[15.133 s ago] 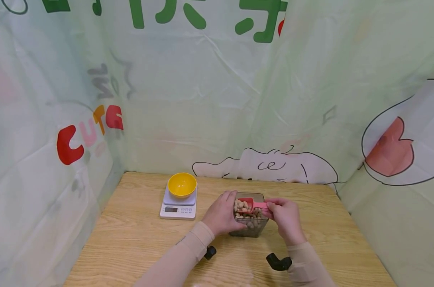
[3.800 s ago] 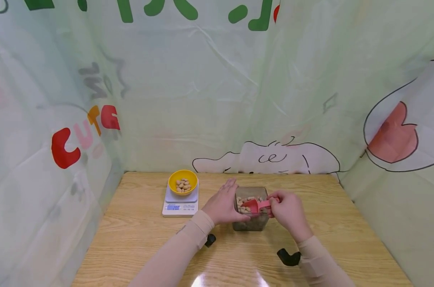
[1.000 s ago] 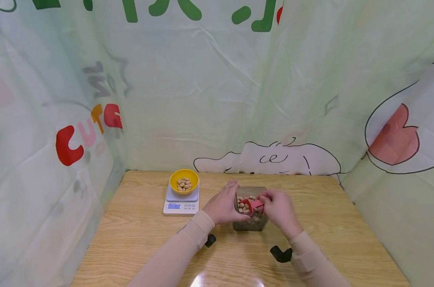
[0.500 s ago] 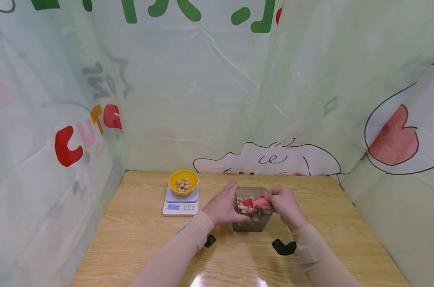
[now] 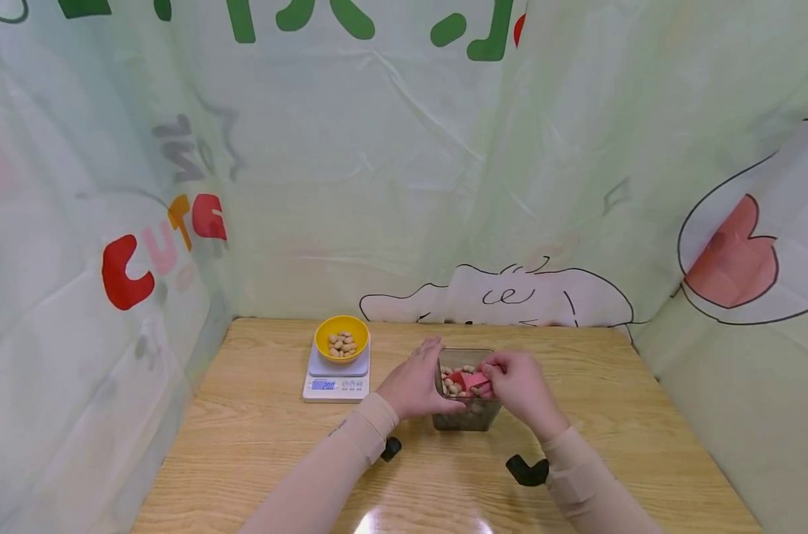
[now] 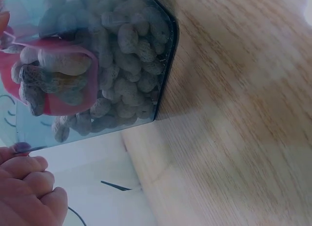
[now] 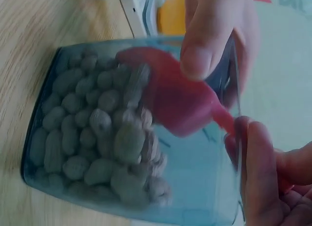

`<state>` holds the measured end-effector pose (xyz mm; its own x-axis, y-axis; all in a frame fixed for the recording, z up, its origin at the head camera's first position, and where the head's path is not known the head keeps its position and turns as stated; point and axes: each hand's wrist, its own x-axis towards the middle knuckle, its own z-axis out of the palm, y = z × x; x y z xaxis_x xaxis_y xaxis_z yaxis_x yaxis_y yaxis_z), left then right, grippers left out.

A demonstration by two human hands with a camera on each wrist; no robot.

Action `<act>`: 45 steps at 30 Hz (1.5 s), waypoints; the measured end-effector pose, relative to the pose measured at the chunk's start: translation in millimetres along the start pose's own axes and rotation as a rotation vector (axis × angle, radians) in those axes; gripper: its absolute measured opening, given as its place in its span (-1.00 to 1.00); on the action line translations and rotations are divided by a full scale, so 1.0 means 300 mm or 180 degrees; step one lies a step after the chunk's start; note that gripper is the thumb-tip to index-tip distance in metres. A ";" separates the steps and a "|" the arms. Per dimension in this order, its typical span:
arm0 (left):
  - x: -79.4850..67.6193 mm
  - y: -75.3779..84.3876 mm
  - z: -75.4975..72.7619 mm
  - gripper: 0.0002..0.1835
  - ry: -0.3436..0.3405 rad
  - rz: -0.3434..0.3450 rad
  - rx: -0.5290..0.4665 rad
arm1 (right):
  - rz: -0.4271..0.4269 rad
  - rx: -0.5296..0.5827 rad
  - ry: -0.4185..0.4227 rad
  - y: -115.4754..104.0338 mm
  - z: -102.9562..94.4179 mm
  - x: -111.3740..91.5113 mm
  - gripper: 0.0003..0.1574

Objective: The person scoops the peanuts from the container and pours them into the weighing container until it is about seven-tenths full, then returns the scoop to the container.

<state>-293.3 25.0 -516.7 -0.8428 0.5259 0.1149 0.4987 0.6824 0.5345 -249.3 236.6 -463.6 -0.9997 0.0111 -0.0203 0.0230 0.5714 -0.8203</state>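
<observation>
A clear grey, square-sided container [image 5: 462,421] holds peanuts [image 7: 97,126] in their shells. My left hand [image 5: 413,382] grips its left side, thumb across the front and fingers at the far rim. My right hand [image 5: 522,389] pinches the handle of a red scoop [image 7: 183,99] over the container's right rim. The scoop's bowl is inside, among the peanuts; the left wrist view shows several peanuts in it. Left of the container, a yellow bowl [image 5: 323,340] with several peanuts sits on a white kitchen scale [image 5: 335,390], its display lit.
Everything stands on a wood-grain table [image 5: 257,445]. A printed curtain [image 5: 297,185] rises along the table's back and sides. Black curved pieces [image 5: 527,471] show beside both wrists.
Fifteen seconds ago the yellow bowl held nothing and the display was dark; it now holds peanuts. Over the last half second my right hand shifts the scoop slightly left; my left hand stays put.
</observation>
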 end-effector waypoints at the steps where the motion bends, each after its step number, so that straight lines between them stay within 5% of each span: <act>1: 0.000 0.000 -0.001 0.29 -0.0001 -0.0008 0.0002 | 0.0002 -0.0048 0.0026 -0.006 0.004 -0.002 -0.75; 12: 0.001 0.005 0.008 0.29 -0.0014 -0.0032 -0.0033 | 0.0553 0.0897 -0.0009 0.009 -0.012 -0.002 -0.64; 45: -0.006 0.008 0.000 0.30 -0.0065 -0.0090 -0.0056 | 0.0953 0.1891 0.0101 0.061 -0.080 -0.051 -0.45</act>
<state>-290.8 25.7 -515.7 -0.8521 0.5169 0.0825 0.4709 0.6881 0.5521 -233.6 266.5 -464.5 -0.9493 0.1285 -0.2868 0.2881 -0.0093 -0.9576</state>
